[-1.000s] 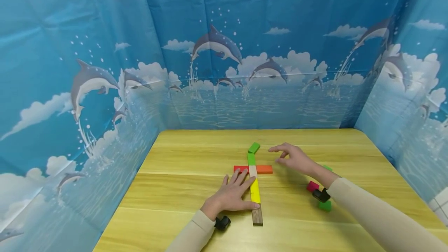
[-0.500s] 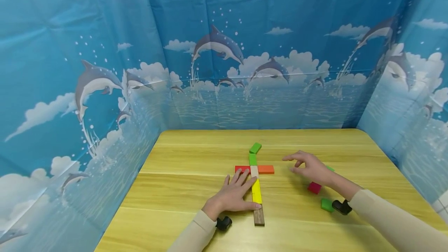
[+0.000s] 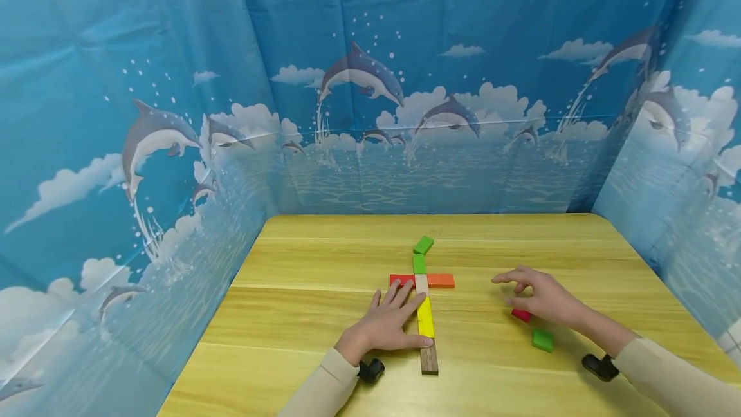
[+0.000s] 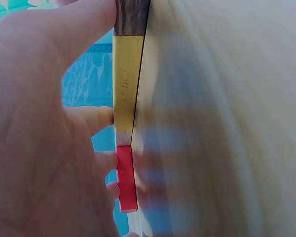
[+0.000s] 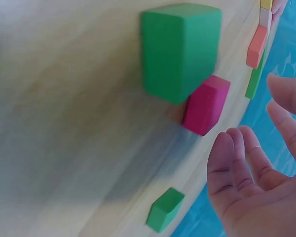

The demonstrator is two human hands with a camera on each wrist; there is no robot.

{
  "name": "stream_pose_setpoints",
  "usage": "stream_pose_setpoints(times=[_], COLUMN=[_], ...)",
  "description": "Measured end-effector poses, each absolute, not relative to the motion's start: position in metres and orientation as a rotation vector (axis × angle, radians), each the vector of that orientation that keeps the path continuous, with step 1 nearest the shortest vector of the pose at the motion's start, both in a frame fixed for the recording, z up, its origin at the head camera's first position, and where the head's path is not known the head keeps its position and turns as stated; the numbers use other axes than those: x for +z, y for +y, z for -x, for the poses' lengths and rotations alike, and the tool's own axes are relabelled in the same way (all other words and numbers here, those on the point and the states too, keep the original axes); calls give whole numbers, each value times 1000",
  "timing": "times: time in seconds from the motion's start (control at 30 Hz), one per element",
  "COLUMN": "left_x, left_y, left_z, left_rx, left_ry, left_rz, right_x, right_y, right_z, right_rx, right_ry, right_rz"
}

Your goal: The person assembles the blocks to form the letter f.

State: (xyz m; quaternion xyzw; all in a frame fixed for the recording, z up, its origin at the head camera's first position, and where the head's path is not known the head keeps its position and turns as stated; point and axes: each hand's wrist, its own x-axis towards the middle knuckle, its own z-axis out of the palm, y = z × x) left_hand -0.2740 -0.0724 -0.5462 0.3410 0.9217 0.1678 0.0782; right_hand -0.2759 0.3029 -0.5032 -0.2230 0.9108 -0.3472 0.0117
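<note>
My left hand (image 3: 384,324) lies spread over a cross of flat wooden blocks. Its fingertips rest on the red block (image 4: 127,177) and yellow block (image 3: 425,318), and the thumb on the dark brown block (image 3: 429,359). A pale block (image 3: 422,284) joins the arms, with an orange block (image 3: 441,281) on the right. Beyond it sits a green block (image 3: 419,264), and a second green block (image 3: 424,244) stands tilted at the top. My right hand (image 3: 541,295) hovers with loose fingers, holding nothing, over a crimson block (image 5: 207,105) that it partly hides in the head view.
Close to the crimson block lies a loose green block (image 3: 542,340). Another green block (image 5: 166,210) shows in the right wrist view. The wooden table (image 3: 301,320) meets a blue dolphin-print curtain (image 3: 370,172) at the back and sides.
My right hand has moved right and nearer, from beside the top green blocks to over the crimson block. The left hand stays in place on the cross.
</note>
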Motion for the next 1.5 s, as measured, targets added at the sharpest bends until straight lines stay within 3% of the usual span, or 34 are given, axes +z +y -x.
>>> stream_pose_setpoints(times=[0.73,1.5], left_x=[-547,-550], left_y=[-73,-73], left_z=[274,278], left_rx=[510,514], left_ry=[2762,2766], left_rz=[-1014,-1012], right_x=[-526,-532], right_y=[328,324], right_z=[266,268], right_rx=[-1032,-1035], right_ry=[2796,2827], right_rz=[601,451])
